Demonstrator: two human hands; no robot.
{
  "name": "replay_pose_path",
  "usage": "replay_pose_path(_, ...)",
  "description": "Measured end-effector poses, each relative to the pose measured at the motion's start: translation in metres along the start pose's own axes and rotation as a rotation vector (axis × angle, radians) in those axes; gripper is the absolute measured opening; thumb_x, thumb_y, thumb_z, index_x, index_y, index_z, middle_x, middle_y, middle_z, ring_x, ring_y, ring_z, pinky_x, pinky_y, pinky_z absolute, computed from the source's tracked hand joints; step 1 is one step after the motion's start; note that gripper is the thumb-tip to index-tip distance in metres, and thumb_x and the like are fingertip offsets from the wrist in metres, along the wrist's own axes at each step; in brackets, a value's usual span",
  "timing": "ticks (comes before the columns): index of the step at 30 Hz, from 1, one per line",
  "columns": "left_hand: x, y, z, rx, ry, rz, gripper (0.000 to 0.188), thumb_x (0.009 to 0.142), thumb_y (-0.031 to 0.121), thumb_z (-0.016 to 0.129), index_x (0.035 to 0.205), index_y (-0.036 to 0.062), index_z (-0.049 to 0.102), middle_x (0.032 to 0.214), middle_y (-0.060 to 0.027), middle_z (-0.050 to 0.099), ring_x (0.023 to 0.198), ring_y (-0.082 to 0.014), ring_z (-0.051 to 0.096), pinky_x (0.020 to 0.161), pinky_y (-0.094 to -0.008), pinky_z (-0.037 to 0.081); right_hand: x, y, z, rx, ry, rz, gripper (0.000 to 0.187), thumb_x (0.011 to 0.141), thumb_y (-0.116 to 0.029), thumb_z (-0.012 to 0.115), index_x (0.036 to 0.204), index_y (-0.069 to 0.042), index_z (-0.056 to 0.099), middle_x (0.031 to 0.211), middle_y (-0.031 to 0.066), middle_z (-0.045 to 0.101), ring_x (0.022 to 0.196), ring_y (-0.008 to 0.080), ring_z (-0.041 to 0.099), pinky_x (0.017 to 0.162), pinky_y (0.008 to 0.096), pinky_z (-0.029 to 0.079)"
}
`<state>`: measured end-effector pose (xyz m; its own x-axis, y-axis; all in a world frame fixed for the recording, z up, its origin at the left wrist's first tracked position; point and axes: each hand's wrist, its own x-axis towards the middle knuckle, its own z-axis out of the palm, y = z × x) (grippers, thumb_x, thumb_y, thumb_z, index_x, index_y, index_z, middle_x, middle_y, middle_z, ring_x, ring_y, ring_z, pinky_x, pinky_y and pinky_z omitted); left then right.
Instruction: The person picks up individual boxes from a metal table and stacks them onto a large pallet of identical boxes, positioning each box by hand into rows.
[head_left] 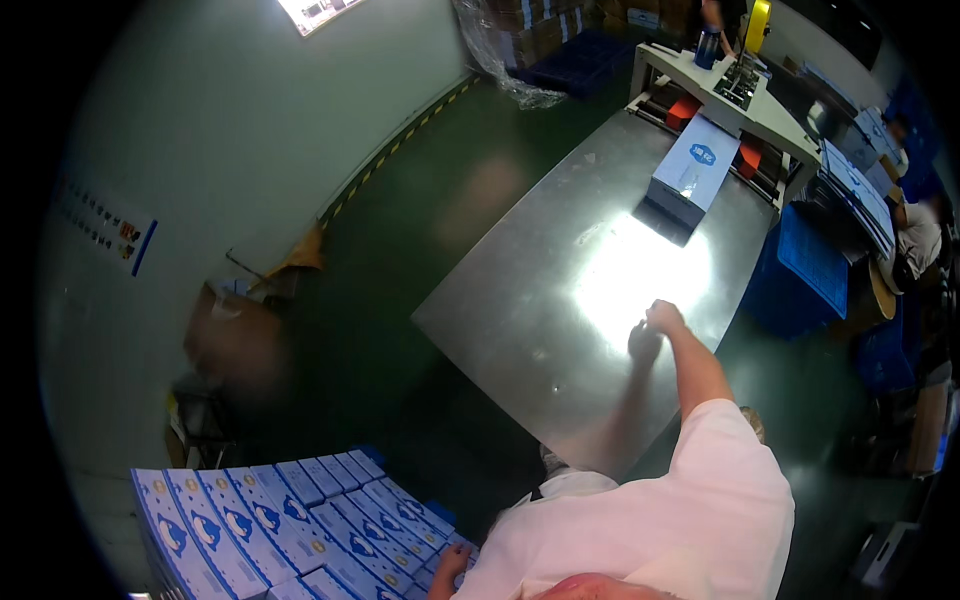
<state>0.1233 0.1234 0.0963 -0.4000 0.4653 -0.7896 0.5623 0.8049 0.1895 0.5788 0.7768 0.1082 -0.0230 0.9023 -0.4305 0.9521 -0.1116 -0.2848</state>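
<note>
My right hand (pixel 664 318) reaches out over the bare metal table, its fingers curled in. No object shows in it, and its dark reflection lies on the shiny top beside it. Farther up the table, a pale blue carton (pixel 697 170) with a darker blue emblem sits partly in the opening of a carton-sealing machine (pixel 725 85). Low in the view, my left hand (pixel 454 562) is beside the right end of stacked blue-and-white cartons (pixel 265 515). Its fingers are too small and partly hidden to read, and contact with a carton is unclear.
The metal table (pixel 510 330) has a corner jutting left over the green floor. Right of it stands a blue crate (pixel 805 265) near flattened cartons (pixel 858 195). Another person (pixel 915 240) is at the far right. A brown box (pixel 235 325) stands by the left wall.
</note>
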Motion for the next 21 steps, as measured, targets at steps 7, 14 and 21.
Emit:
replay_pose_path(7,-0.044,0.075,-0.053,-0.439,0.011,-0.254,0.047,0.09,0.038,0.061,0.114,-0.0021,0.065,0.107,-0.0171,0.069,0.1,-0.0235,0.066,0.087,-0.0324,0.05,0.094,0.038,-0.074,-0.012,0.228,0.135,0.046,0.085,-0.034,0.056,0.117,-0.002,0.06,0.117,0.0228,0.063,0.11,0.0376,0.06,0.095,0.0459,0.048)
replay_pose_path(14,-0.044,0.038,-0.026,-0.321,0.06,-0.214,0.051,0.089,0.042,0.061,0.115,-0.0022,0.065,0.107,-0.0185,0.069,0.099,-0.0278,0.066,0.085,-0.0367,0.05,0.143,0.013,-0.142,-0.084,0.234,0.147,0.049,0.085,-0.032,0.058,0.125,-0.004,0.053,0.129,0.023,0.054,0.119,0.0382,0.054,0.097,0.047,0.047)
replay_pose_path(21,-0.045,0.037,-0.033,-0.229,-0.012,-0.3,0.053,0.089,0.041,0.062,0.121,-0.0009,0.063,0.097,-0.0157,0.069,0.089,-0.0254,0.066,0.082,-0.0344,0.051,0.189,-0.008,-0.18,-0.193,0.531,0.045,0.055,0.084,-0.027,0.06,0.132,-0.004,0.046,0.138,0.0203,0.047,0.125,0.036,0.049,0.103,0.0462,0.043)
